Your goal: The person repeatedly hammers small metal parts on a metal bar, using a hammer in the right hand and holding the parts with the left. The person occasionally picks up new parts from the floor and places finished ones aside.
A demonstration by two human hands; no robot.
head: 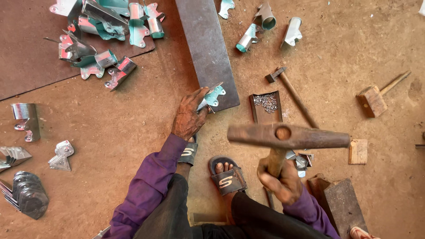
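On the dirt floor, left hand point(189, 118) pinches a small teal-and-silver sheet-metal bracket point(213, 96) flat against the end of a dark steel bar point(208, 48). Right hand point(280, 182) grips the handle of a raised iron hammer point(287, 136), head blurred above the sandalled foot point(226, 175). Beside the bar: rivet tray point(265, 106), second hammer point(292, 95), wooden mallet point(376, 97). Risk: fingers sit just beside the bracket; an off-line blow could strike them or skid the piece off the bar.
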